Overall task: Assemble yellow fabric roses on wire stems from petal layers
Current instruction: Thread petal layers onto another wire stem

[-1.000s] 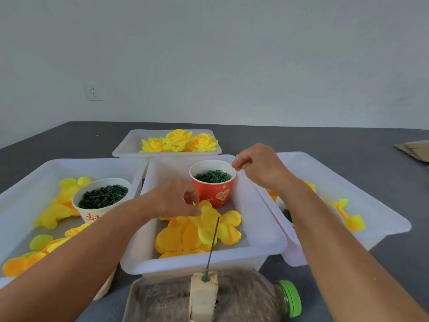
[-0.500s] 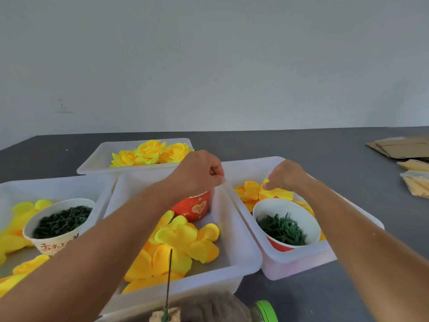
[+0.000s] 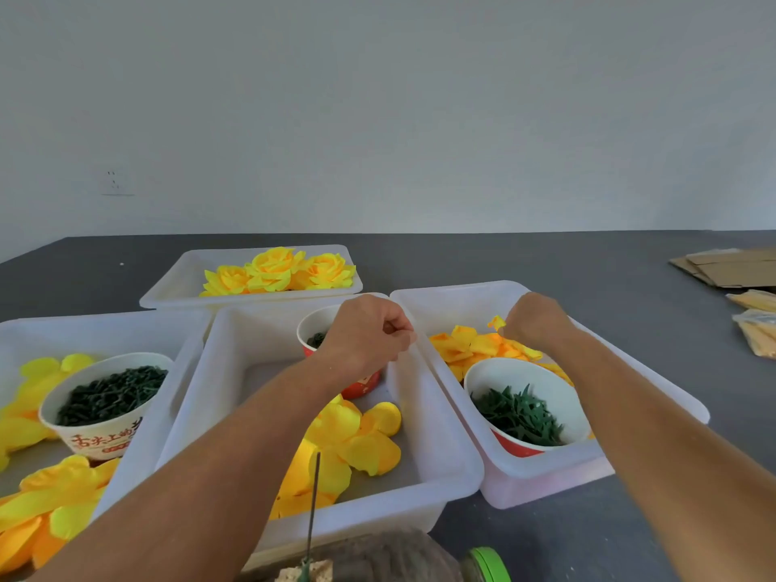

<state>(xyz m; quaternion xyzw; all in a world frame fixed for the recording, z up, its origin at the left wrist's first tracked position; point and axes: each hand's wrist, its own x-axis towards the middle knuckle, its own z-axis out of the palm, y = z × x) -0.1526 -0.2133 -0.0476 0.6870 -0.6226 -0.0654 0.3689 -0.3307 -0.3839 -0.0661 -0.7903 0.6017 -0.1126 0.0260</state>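
My left hand [image 3: 369, 333] hovers as a curled fist over the red cup [image 3: 315, 334] in the middle tray [image 3: 445, 447]; nothing shows between its fingers. My right hand [image 3: 539, 325] reaches into the right tray [image 3: 663, 396] and pinches a yellow petal [image 3: 497, 322] at the top of the orange-yellow petal pile [image 3: 466, 348]. Loose yellow petal layers [image 3: 357, 438] lie in the middle tray. A green wire stem [image 3: 314, 497] stands upright in a block [image 3: 313, 575] at the bottom edge. Finished roses [image 3: 277, 270] fill the far tray.
A cup of green leaf pieces [image 3: 520, 409] sits in the right tray. The left tray [image 3: 184, 342] holds a cup of dark green parts [image 3: 109, 392] and more petals [image 3: 54, 497]. A green-capped bottle [image 3: 487, 564] lies near me. Cardboard [image 3: 730, 268] and plastic bags [image 3: 756, 329] lie far right.
My right hand moved from the red cup to the right tray's petals. My left hand lifted off the middle tray's petals and closed into a fist. The view swung right.
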